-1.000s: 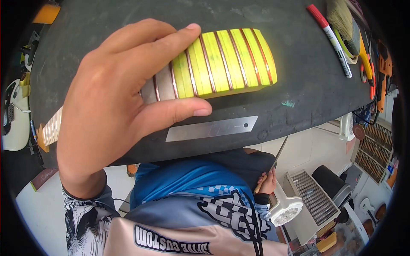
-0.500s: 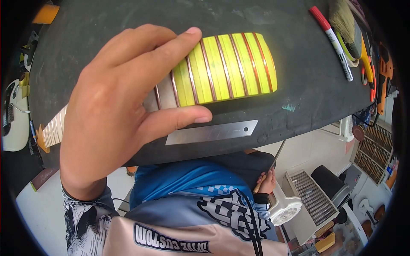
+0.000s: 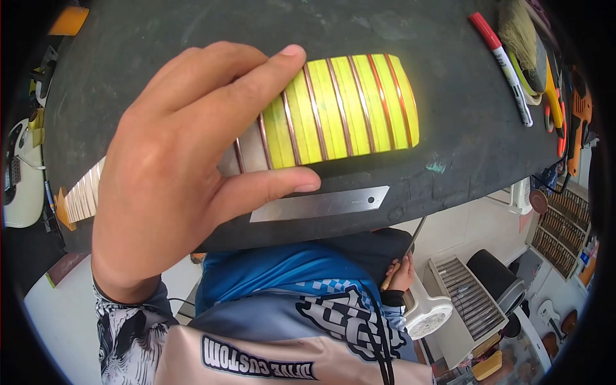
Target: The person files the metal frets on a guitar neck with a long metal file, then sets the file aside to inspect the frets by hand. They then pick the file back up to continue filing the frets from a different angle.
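A guitar neck [image 3: 346,109] lies across the dark work surface, its fretboard covered in yellow tape between copper-coloured frets. My left hand [image 3: 173,141] is wrapped over it, fingers on the far edge and thumb along the near edge. Bare fretboard shows beside the thumb, and the hand hides the part further left. Just below the neck lies a flat metal plate [image 3: 321,204], slanted at its ends like a knife blade, with a small hole. Low beside my lap, my right hand [image 3: 402,274] grips a thin, wooden-handled file [image 3: 389,277].
At the far right of the dark mat [image 3: 398,25] are a red-capped marker [image 3: 504,67], a brush [image 3: 516,35] and orange-handled tools. Beyond the near edge, a rack of slim tools [image 3: 465,308] stands near a white fan-like device [image 3: 431,319]. A light-coloured device [image 3: 24,173] sits far left.
The view has shifted slightly, so neck, plate and marker appear a little lower. Both hands keep their holds.
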`<state>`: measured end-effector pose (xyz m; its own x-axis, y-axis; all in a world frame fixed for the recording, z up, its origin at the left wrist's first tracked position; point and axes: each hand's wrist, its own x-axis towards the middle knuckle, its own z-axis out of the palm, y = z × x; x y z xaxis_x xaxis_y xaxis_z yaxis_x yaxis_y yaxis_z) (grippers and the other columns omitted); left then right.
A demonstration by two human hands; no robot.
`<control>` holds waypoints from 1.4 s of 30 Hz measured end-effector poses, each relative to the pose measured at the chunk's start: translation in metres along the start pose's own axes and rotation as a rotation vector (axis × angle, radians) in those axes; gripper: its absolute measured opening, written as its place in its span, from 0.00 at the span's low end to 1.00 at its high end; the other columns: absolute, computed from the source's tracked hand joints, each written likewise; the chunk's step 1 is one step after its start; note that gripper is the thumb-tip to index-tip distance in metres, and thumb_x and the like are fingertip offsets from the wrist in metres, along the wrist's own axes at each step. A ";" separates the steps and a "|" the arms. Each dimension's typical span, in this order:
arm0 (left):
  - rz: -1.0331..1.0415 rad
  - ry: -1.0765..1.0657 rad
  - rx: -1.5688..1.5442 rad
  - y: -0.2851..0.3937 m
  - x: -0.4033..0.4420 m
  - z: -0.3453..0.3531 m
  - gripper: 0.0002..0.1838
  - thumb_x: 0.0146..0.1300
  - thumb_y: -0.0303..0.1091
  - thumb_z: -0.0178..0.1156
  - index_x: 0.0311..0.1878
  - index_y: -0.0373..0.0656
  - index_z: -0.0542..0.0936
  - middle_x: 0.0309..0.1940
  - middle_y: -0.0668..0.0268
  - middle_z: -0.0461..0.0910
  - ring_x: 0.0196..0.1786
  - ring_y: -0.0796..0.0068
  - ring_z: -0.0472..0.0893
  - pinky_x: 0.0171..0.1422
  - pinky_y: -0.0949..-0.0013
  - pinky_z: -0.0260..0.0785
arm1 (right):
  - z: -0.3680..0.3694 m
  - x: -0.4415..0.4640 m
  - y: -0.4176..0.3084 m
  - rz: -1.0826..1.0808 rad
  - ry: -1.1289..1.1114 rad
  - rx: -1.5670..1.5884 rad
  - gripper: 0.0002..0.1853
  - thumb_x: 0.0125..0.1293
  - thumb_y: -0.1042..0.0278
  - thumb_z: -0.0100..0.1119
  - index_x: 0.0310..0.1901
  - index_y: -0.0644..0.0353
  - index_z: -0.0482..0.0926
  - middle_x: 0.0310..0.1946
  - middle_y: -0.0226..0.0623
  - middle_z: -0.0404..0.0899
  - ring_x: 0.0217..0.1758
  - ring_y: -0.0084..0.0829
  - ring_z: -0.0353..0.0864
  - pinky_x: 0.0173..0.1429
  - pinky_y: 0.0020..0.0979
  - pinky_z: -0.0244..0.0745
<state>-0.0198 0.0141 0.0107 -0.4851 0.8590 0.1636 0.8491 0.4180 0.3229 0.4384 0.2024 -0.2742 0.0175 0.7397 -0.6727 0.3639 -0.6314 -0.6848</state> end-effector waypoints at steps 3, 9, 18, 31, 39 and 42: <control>-0.001 0.001 0.005 0.000 0.000 0.000 0.45 0.42 0.50 0.78 0.66 0.37 0.80 0.50 0.53 0.82 0.49 0.56 0.82 0.54 0.62 0.75 | -0.001 0.001 0.001 0.002 -0.001 -0.007 0.23 0.80 0.64 0.50 0.73 0.58 0.69 0.27 0.34 0.77 0.16 0.23 0.71 0.18 0.24 0.68; -0.001 0.002 0.010 0.000 0.000 0.000 0.45 0.42 0.51 0.77 0.65 0.37 0.80 0.50 0.53 0.82 0.49 0.56 0.83 0.54 0.62 0.75 | 0.001 0.001 -0.001 0.005 0.011 -0.019 0.23 0.80 0.64 0.50 0.73 0.58 0.69 0.27 0.35 0.77 0.16 0.23 0.71 0.18 0.24 0.68; -0.004 0.006 0.027 0.003 -0.001 0.001 0.44 0.43 0.50 0.77 0.66 0.38 0.80 0.51 0.54 0.82 0.50 0.55 0.82 0.55 0.61 0.75 | 0.000 0.005 0.001 -0.018 -0.003 -0.018 0.23 0.80 0.64 0.50 0.73 0.59 0.70 0.26 0.35 0.77 0.16 0.23 0.71 0.18 0.25 0.68; 0.090 0.123 0.131 0.008 -0.013 0.015 0.42 0.52 0.48 0.74 0.70 0.43 0.76 0.60 0.56 0.79 0.59 0.52 0.79 0.62 0.59 0.72 | -0.008 -0.066 -0.029 -0.322 0.159 0.022 0.25 0.79 0.68 0.53 0.75 0.63 0.67 0.26 0.33 0.77 0.16 0.19 0.70 0.18 0.23 0.66; 0.248 0.049 0.227 0.018 -0.028 0.016 0.39 0.55 0.50 0.70 0.71 0.50 0.75 0.72 0.61 0.73 0.75 0.52 0.70 0.74 0.51 0.64 | -0.002 -0.206 -0.147 -0.876 0.146 -0.286 0.24 0.78 0.73 0.53 0.73 0.68 0.69 0.28 0.31 0.77 0.20 0.13 0.68 0.22 0.18 0.62; 0.294 0.047 0.273 0.023 -0.027 0.020 0.38 0.57 0.52 0.67 0.71 0.51 0.76 0.72 0.63 0.73 0.75 0.52 0.70 0.74 0.47 0.64 | -0.001 -0.244 -0.176 -1.062 0.083 -0.717 0.22 0.71 0.77 0.59 0.65 0.74 0.76 0.22 0.36 0.79 0.19 0.21 0.74 0.25 0.25 0.68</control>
<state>0.0166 0.0060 -0.0048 -0.2165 0.9419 0.2568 0.9744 0.2247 -0.0025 0.3713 0.1332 0.0108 -0.5399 0.8291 0.1451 0.6521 0.5210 -0.5507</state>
